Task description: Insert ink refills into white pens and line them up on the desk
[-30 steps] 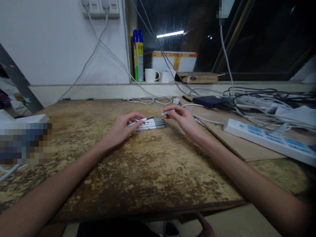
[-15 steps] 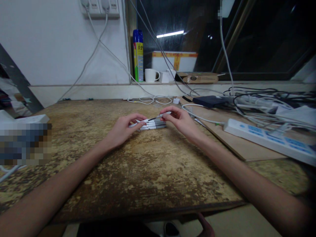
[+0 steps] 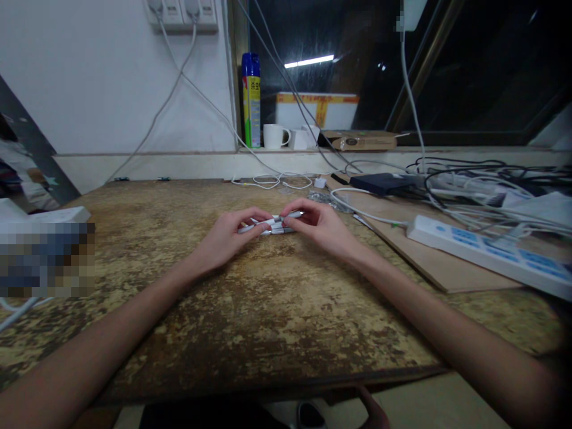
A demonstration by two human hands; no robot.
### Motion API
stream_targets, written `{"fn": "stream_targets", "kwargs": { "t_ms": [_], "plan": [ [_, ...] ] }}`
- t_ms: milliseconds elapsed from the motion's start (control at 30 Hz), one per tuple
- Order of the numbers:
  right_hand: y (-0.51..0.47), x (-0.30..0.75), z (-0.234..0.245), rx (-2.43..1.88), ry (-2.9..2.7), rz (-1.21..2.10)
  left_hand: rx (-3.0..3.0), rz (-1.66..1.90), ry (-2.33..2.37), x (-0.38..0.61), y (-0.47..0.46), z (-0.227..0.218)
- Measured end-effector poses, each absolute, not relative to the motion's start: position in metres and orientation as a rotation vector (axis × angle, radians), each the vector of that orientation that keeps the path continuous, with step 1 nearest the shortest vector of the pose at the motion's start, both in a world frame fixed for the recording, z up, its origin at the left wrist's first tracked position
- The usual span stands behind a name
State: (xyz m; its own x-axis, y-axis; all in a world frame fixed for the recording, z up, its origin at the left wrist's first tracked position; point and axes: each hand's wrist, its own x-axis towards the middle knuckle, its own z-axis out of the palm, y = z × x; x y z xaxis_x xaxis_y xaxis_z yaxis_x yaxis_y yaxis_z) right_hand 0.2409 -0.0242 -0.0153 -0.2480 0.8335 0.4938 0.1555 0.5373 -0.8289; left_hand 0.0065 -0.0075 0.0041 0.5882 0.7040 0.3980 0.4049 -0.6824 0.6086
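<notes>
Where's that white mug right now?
In the head camera's view, the white mug stands on the windowsill, just left of the picture's centre, between the blue-capped spray can and a small white box.

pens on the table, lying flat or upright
Lying flat: the pens lie side by side on the worn tabletop, partly hidden by the left hand and right hand.

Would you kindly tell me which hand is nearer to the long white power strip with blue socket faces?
Right. The right hand is to the left of the power strip, with a gap between them; the left hand is farther left, beyond the right hand.
</notes>
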Motion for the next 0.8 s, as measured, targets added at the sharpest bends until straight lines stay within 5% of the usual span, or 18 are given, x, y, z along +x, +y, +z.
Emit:
{"fn": "stream_targets", "kwargs": {
  "t_ms": [800],
  "plan": [
    [-0.0285, 0.2367, -0.0146, -0.929, -1.766, 0.8, 2.36, 0.843, 0.86, 0.0097, -0.012, 0.0048]
  ]
}}
